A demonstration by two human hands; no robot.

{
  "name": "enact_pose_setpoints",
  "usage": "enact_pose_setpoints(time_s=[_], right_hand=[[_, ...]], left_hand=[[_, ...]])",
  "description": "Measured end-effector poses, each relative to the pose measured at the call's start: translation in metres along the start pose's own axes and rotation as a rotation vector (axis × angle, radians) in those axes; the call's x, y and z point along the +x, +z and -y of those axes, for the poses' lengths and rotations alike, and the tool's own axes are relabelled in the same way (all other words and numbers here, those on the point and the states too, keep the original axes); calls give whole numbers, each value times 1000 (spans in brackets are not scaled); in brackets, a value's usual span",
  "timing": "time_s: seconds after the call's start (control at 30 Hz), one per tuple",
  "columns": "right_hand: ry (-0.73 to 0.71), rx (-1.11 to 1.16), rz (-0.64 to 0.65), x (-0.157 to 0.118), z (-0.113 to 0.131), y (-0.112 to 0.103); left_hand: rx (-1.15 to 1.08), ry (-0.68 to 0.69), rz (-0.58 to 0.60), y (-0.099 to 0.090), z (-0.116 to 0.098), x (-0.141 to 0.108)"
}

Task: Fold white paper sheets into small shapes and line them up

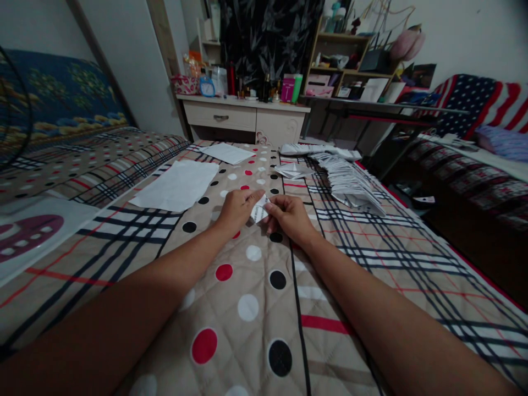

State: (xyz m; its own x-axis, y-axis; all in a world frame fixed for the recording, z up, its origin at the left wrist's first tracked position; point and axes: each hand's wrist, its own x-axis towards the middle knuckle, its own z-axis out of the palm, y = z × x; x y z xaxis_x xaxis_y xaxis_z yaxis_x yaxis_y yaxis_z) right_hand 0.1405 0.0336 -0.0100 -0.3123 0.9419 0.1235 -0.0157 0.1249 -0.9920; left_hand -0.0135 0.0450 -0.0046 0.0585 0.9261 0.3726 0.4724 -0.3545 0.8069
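Note:
Between my two hands, just above the patterned quilt (247, 258), is a small folded piece of white paper (259, 211) with faint print. My left hand (239, 208) pinches its upper left side between thumb and fingers. On the paper's right side, my right hand (291, 217) holds it with the thumb on top and the fingers curled. A few folded white paper pieces (293, 170) lie beyond my right hand. Further right, a long row of folded papers (348, 184) is stacked on the quilt.
White sheets (177, 184) lie at the left, with more paper (229, 153) behind them. A plastic bag (37, 231) with a dark red print is at the far left. A white dresser (239, 118) stands beyond the quilt, beside a desk with shelves (342, 71).

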Motion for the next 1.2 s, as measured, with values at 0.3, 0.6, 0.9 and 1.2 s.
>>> enact_pose_setpoints(time_s=[0.3,0.6,0.9,1.2], right_hand=[[-1,20,-192,-1,6,0],[-26,-120,-169,-2,5,-2],[-154,-164,-311,0,4,-7],[-110,-167,-197,1,1,-5]], left_hand=[[-339,-183,23,4,2,6],[-143,-181,130,-7,-1,3],[-352,-143,167,3,-4,1],[-498,-73,-38,2,6,6]])
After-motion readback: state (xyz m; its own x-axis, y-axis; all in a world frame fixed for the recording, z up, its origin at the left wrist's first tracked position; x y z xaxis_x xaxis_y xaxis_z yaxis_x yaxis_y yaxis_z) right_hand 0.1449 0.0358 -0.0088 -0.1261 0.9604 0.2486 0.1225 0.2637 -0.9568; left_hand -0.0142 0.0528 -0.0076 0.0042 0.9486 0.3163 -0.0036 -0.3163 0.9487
